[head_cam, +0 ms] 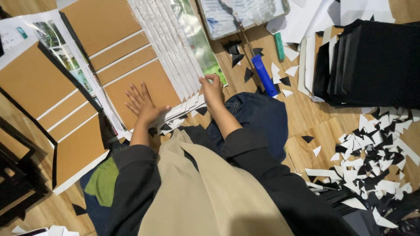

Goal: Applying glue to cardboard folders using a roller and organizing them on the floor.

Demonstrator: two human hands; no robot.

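My left hand (142,105) lies flat with fingers spread on a brown cardboard panel (140,85) on the wooden floor. My right hand (211,88) has its fingers curled on the lower edge of a fanned stack of white sheets (168,48), next to a glossy green-printed sheet (199,43). Both sleeves are dark. A beige garment covers my lap.
A blue-handled cutter (264,75) lies right of my right hand. A tall stack of black boards (372,61) sits at the right. Black and white paper offcuts (372,153) litter the lower right. More brown panels (48,96) lie left. A clear tray (240,15) is above.
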